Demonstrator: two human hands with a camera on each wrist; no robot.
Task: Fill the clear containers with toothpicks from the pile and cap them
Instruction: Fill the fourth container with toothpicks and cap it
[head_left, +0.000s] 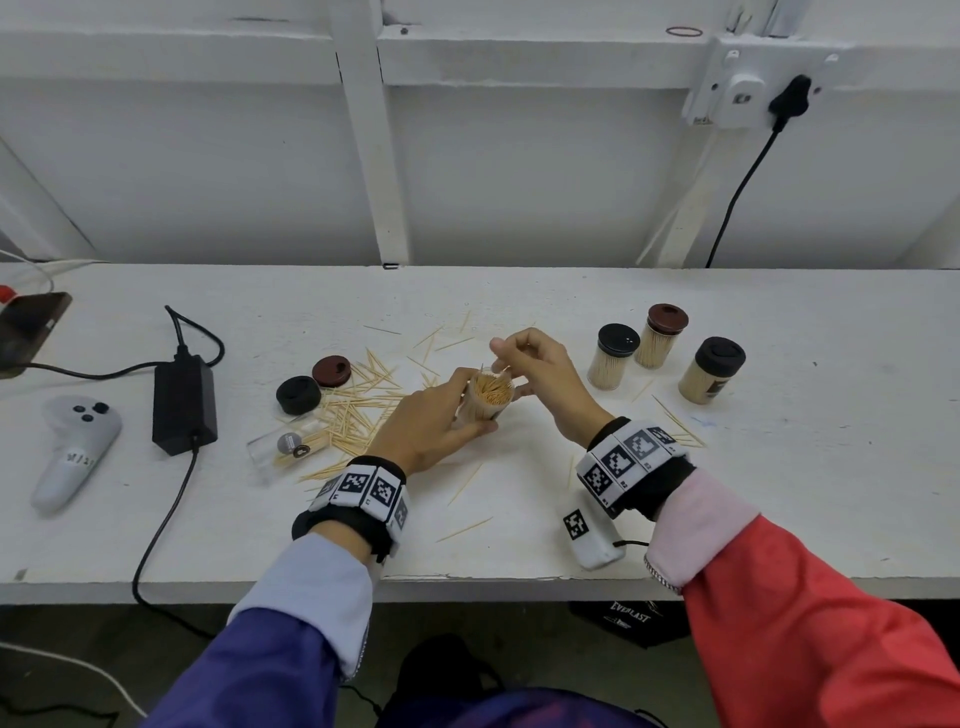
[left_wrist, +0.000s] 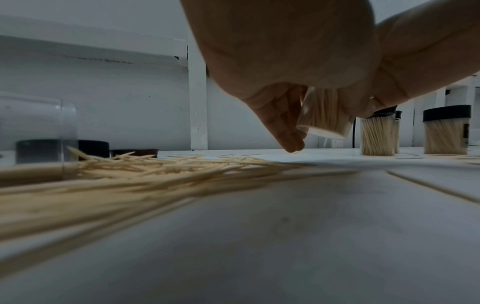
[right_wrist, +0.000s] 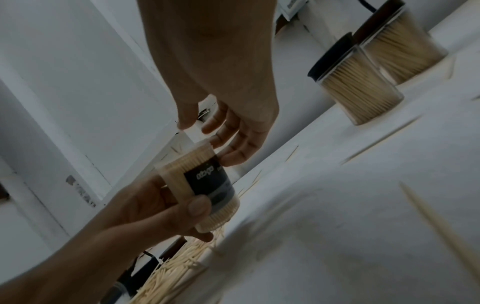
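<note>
**Open toothpick container held over the tabletop**

At the far left of the white painted tabletop (head_left: 519, 551) lie a light grey handheld controller (head_left: 72, 449) and a black rectangular power adapter (head_left: 183, 404) with its cable. Right of them sit two loose round caps, one black (head_left: 297, 394) and one dark brown (head_left: 332, 371), touching the edge of the loose pile of pale wooden toothpicks (head_left: 358, 410). An empty clear plastic container (head_left: 283, 447) lies on its side at the pile's near-left edge.

The left hand (head_left: 431, 426) has its grip closed around the clear cylindrical container with a black label (right_wrist: 205, 183), thumb across the label and fingers behind. The container is uncapped, packed with toothpicks and lifted off the tabletop, tilted, just right of the pile.

The right hand (head_left: 540, 379) hovers directly over the container's open mouth, thumb and forefinger pinched close together, the other fingers curled beside the rim. Whether that grip holds a toothpick is too small to tell.

Farther right stand three filled clear containers, upright and capped: black (head_left: 613, 358), dark brown (head_left: 661, 335), and black (head_left: 710, 370). A few stray toothpicks lie scattered near them.
</note>
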